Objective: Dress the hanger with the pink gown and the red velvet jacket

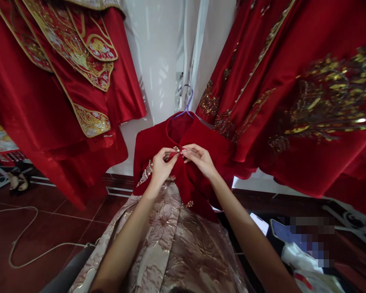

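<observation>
A red velvet jacket (213,150) hangs in front of me on a purple hanger (186,109). At its collar front sits a jewelled button fastening (177,149). My left hand (164,163) pinches the jacket's front edge just beside the fastening. From the other side my right hand (200,158) has thumb and fingers closed on the beaded end of that fastening; whether its halves are joined is hidden by the fingertips. Lower on the front is another jewelled button (189,204). A beaded trim (146,173) shows beside my left wrist. Below hangs a shiny patterned skirt (163,232).
Embroidered red garments hang at left (79,73) and right (274,114). A white cable (33,228) curls over the dark red floor tiles (51,236). Shoes (18,182) stand at far left. A phone (259,224) and a white crumpled item (301,257) lie at lower right.
</observation>
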`<action>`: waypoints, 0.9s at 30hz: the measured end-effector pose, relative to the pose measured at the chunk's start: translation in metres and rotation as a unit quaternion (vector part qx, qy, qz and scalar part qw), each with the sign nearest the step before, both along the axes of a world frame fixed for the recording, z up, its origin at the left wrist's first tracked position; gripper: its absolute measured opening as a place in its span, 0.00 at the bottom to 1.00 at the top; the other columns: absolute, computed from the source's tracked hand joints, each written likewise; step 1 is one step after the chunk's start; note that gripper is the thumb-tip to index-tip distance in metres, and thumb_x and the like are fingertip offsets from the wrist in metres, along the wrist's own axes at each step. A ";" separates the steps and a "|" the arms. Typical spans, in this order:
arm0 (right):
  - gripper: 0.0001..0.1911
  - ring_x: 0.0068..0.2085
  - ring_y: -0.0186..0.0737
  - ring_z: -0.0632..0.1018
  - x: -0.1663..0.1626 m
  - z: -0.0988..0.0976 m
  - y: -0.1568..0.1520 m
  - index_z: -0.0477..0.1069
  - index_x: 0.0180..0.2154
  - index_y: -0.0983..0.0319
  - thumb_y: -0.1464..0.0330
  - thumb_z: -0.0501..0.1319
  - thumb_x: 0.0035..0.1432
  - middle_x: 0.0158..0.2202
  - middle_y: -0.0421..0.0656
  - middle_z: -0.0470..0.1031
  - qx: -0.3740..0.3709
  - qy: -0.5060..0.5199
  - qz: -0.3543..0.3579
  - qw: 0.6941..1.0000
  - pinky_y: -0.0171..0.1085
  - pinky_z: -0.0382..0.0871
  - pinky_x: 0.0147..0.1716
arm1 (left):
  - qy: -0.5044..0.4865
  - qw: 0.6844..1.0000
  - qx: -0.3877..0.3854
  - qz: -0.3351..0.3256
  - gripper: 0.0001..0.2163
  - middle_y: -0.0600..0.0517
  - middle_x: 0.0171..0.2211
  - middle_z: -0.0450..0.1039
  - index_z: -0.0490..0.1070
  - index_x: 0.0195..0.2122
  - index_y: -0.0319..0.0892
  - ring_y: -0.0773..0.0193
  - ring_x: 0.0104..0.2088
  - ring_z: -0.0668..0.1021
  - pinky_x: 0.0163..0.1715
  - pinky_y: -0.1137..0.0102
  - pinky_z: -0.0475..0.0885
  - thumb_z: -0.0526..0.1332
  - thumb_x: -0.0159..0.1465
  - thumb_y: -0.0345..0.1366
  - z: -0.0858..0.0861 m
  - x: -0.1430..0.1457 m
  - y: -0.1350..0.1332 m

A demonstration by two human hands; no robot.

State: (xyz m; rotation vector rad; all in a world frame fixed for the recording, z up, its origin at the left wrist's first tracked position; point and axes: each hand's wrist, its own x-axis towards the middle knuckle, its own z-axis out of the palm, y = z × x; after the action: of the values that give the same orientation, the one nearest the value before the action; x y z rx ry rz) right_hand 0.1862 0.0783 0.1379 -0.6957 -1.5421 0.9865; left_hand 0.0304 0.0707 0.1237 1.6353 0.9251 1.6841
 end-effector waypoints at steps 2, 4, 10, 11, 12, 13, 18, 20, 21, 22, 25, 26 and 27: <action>0.17 0.36 0.36 0.75 -0.002 0.000 -0.001 0.72 0.39 0.60 0.59 0.66 0.48 0.35 0.42 0.75 0.009 -0.013 -0.008 1.000 0.35 0.75 0.31 | 0.040 0.999 0.005 0.005 0.06 0.49 0.36 0.76 0.69 0.36 0.40 0.65 0.38 0.78 0.42 0.68 0.72 0.61 0.57 0.31 0.002 -0.003 0.000; 0.17 0.36 0.36 0.75 -0.003 0.000 -0.002 0.72 0.38 0.60 0.59 0.66 0.48 0.35 0.42 0.75 0.019 -0.015 -0.017 1.000 0.35 0.75 0.30 | 0.083 0.996 0.023 0.014 0.06 0.49 0.37 0.76 0.69 0.36 0.41 0.65 0.38 0.78 0.42 0.68 0.71 0.60 0.57 0.30 0.004 -0.006 -0.001; 0.16 0.36 0.37 0.76 -0.004 -0.004 0.000 0.71 0.37 0.60 0.59 0.66 0.48 0.35 0.42 0.75 0.029 -0.002 -0.034 0.999 0.36 0.75 0.31 | 0.183 0.980 0.071 0.012 0.06 0.53 0.36 0.74 0.67 0.35 0.43 0.67 0.37 0.76 0.41 0.70 0.70 0.57 0.57 0.28 0.011 -0.012 -0.006; 0.16 0.36 0.37 0.76 -0.005 -0.004 0.000 0.71 0.37 0.60 0.59 0.66 0.48 0.35 0.42 0.75 0.031 -0.001 -0.036 0.999 0.36 0.75 0.31 | 0.198 0.977 0.076 0.011 0.06 0.53 0.35 0.73 0.66 0.35 0.43 0.67 0.37 0.76 0.41 0.70 0.70 0.57 0.57 0.28 0.013 -0.013 -0.007; 0.15 0.36 0.37 0.76 -0.005 -0.005 0.001 0.71 0.37 0.60 0.60 0.66 0.48 0.35 0.42 0.75 0.035 -0.001 -0.038 0.999 0.35 0.74 0.31 | 0.213 0.974 0.082 0.011 0.06 0.53 0.35 0.73 0.66 0.35 0.43 0.67 0.36 0.76 0.41 0.70 0.70 0.56 0.57 0.28 0.014 -0.014 -0.007; 0.15 0.36 0.36 0.76 -0.005 -0.005 0.002 0.71 0.37 0.60 0.60 0.66 0.48 0.35 0.42 0.75 0.038 -0.002 -0.041 0.998 0.35 0.74 0.31 | 0.227 0.970 0.089 0.011 0.06 0.52 0.35 0.73 0.66 0.35 0.43 0.67 0.36 0.75 0.41 0.71 0.69 0.56 0.57 0.28 0.016 -0.016 -0.008; 0.16 0.37 0.37 0.76 -0.006 -0.006 0.002 0.73 0.38 0.61 0.59 0.66 0.48 0.36 0.43 0.75 0.044 -0.018 -0.057 0.997 0.36 0.75 0.31 | 0.275 0.954 0.120 0.006 0.03 0.52 0.33 0.72 0.66 0.33 0.43 0.67 0.34 0.74 0.37 0.72 0.68 0.56 0.58 0.29 0.026 -0.020 -0.009; 0.16 0.36 0.37 0.76 -0.006 -0.006 0.000 0.74 0.39 0.61 0.60 0.66 0.48 0.35 0.43 0.76 0.045 -0.018 -0.060 0.997 0.37 0.75 0.31 | 0.291 0.949 0.120 0.011 0.02 0.53 0.32 0.72 0.66 0.32 0.43 0.67 0.31 0.73 0.35 0.73 0.67 0.56 0.59 0.33 0.030 -0.022 -0.009; 0.16 0.36 0.37 0.76 -0.006 -0.006 0.000 0.74 0.39 0.60 0.60 0.66 0.48 0.34 0.42 0.76 0.045 -0.015 -0.060 0.997 0.37 0.76 0.31 | 0.299 0.947 0.120 0.015 0.03 0.53 0.31 0.72 0.66 0.31 0.43 0.68 0.30 0.73 0.33 0.73 0.67 0.56 0.60 0.35 0.031 -0.022 -0.010; 0.16 0.36 0.37 0.76 -0.006 -0.006 -0.001 0.75 0.40 0.60 0.60 0.66 0.49 0.33 0.42 0.76 0.046 -0.012 -0.058 0.997 0.38 0.76 0.32 | 0.306 0.944 0.120 0.018 0.04 0.53 0.30 0.72 0.66 0.31 0.43 0.68 0.29 0.72 0.32 0.73 0.66 0.56 0.60 0.36 0.033 -0.022 -0.010; 0.17 0.35 0.37 0.76 -0.007 -0.006 -0.002 0.76 0.41 0.59 0.60 0.66 0.48 0.33 0.41 0.76 0.046 -0.010 -0.055 0.997 0.40 0.77 0.33 | 0.326 0.937 0.123 0.018 0.04 0.54 0.29 0.71 0.67 0.30 0.43 0.68 0.28 0.72 0.31 0.73 0.65 0.57 0.60 0.36 0.036 -0.024 -0.010; 0.18 0.35 0.37 0.76 -0.006 -0.006 -0.002 0.76 0.42 0.58 0.60 0.67 0.48 0.34 0.42 0.76 0.047 -0.013 -0.056 0.997 0.40 0.77 0.33 | 0.332 0.935 0.123 0.014 0.04 0.54 0.30 0.72 0.67 0.30 0.43 0.68 0.29 0.72 0.31 0.73 0.65 0.57 0.60 0.35 0.037 -0.025 -0.010; 0.18 0.35 0.37 0.76 -0.006 -0.006 -0.002 0.76 0.42 0.58 0.60 0.67 0.47 0.35 0.42 0.76 0.050 -0.014 -0.058 0.997 0.41 0.77 0.34 | 0.338 0.933 0.124 0.011 0.03 0.53 0.30 0.72 0.67 0.30 0.43 0.68 0.29 0.72 0.31 0.73 0.65 0.57 0.59 0.35 0.038 -0.025 -0.010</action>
State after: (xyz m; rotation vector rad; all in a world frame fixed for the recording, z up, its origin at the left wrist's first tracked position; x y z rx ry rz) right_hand 0.1798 0.0765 0.1322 -0.7238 -1.5460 0.8106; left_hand 0.0052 0.0605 0.1615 2.4633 1.0656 1.2886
